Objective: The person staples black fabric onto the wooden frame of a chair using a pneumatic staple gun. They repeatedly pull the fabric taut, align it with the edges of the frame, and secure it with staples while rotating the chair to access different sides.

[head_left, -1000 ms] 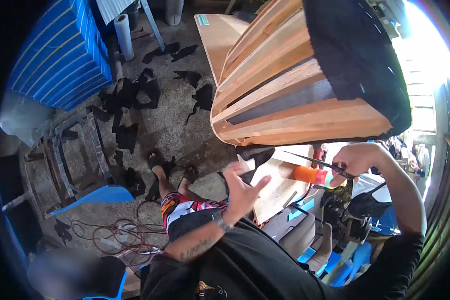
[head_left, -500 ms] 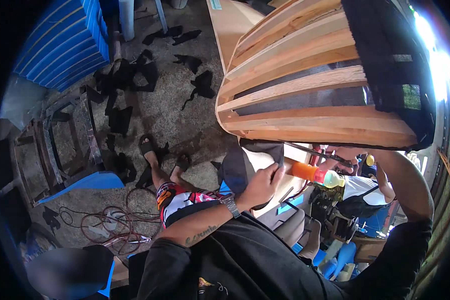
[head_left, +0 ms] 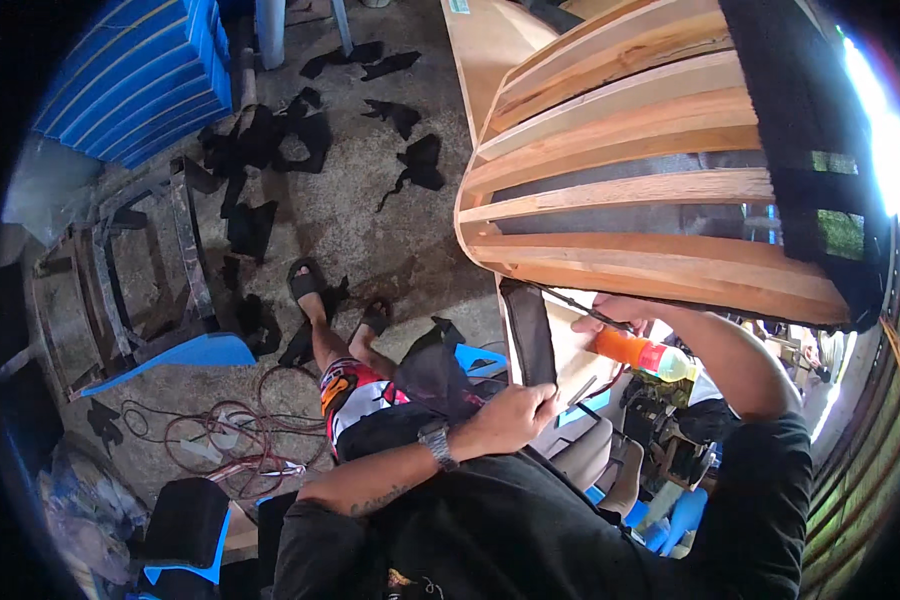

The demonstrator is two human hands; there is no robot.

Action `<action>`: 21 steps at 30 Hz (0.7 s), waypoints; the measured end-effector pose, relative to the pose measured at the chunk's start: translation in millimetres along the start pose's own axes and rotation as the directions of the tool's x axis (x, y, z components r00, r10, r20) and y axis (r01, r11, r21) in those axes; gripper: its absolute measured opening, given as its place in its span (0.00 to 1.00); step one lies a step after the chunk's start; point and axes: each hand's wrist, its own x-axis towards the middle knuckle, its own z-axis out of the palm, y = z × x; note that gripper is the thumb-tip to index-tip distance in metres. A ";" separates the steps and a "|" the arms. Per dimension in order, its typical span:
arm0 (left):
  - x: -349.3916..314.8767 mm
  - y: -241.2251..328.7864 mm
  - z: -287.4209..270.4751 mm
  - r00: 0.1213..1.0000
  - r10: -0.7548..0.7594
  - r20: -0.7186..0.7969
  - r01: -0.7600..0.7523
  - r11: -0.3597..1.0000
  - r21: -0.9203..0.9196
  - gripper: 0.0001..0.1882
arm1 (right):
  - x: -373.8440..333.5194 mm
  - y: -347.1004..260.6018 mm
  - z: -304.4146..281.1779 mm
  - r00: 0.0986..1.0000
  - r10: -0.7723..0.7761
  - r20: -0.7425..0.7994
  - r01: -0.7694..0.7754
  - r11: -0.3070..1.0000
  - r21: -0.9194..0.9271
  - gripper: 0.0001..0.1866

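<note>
At the near left corner of the curved, slatted wooden frame [head_left: 630, 191], the left hand [head_left: 507, 418] pinches thin black fabric [head_left: 532, 335] and the right hand [head_left: 625, 312] curls closed around dark, long-bladed metal scissors [head_left: 570, 301], which could cut crookedly should the fabric slacken.

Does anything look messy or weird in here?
Yes: ragged black cloth scraps lie scattered across the floor, as if dropped, and a reddish hose or cord sprawls in messy loops instead of a neat coil.

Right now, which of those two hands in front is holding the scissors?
The right hand, close to the slatted wooden frame, holds the scissors. The left hand, with the watch on its wrist, pinches black cloth instead.
</note>
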 end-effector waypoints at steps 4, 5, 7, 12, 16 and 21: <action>-21.1 5.5 -10.8 0.990 -0.045 0.135 0.044 0.999 0.005 0.10 | 43.7 4.2 18.5 0.999 -0.049 -0.016 0.050 0.998 0.039 0.28; -27.1 6.2 -13.4 0.987 -0.056 0.152 0.052 0.998 0.035 0.10 | 50.0 4.9 21.5 0.998 -0.058 -0.015 0.059 0.997 0.042 0.28; -37.3 1.6 -23.4 0.987 -0.098 0.129 0.090 0.994 0.064 0.14 | 61.1 8.8 29.0 0.997 -0.076 -0.010 0.077 0.996 0.053 0.28; -56.5 5.1 -53.6 0.944 -0.227 0.240 0.212 0.974 0.086 0.17 | 72.3 20.6 40.4 0.995 -0.102 -0.013 0.103 0.993 0.066 0.28; -79.1 14.2 -62.8 0.911 -0.323 0.258 0.290 0.944 0.158 0.19 | 59.2 16.7 53.0 0.991 -0.107 -0.084 0.117 0.985 0.127 0.26; -130.0 -7.0 -127.1 0.795 -0.430 -0.429 0.592 0.707 0.388 0.16 | 87.6 53.1 110.1 0.902 -0.313 -0.296 0.369 0.917 0.153 0.26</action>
